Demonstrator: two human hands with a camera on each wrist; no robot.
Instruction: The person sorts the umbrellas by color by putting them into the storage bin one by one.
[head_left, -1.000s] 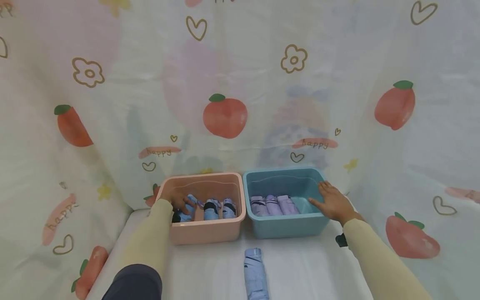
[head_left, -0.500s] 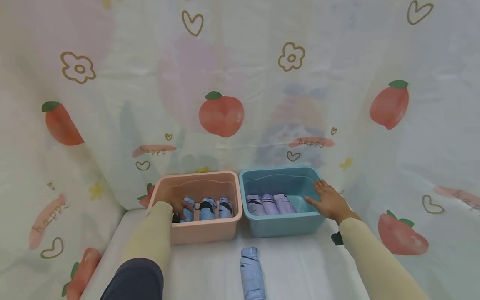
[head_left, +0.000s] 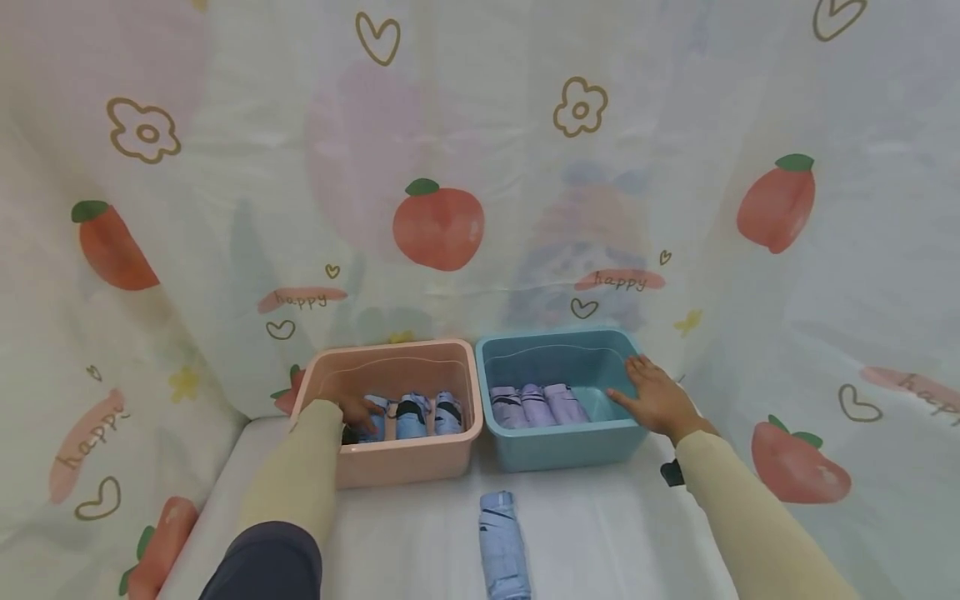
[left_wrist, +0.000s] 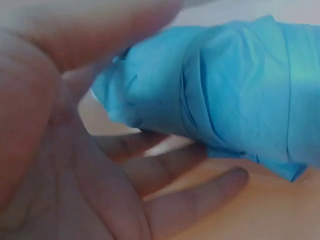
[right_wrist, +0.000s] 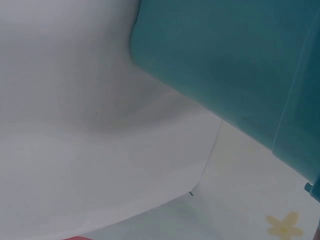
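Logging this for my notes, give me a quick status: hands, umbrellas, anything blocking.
Left hand in pink bin, touching blue folded umbrella. Right hand flat on blue bin rim. One umbrella loose on table; nothing blocking.

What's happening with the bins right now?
A person is working over two bins. The left hand is down inside the pink bin, on the leftmost of its folded blue umbrellas. The right hand rests flat on the right rim of the blue bin, which holds three lilac umbrellas. Another folded umbrella lies on the table in front.
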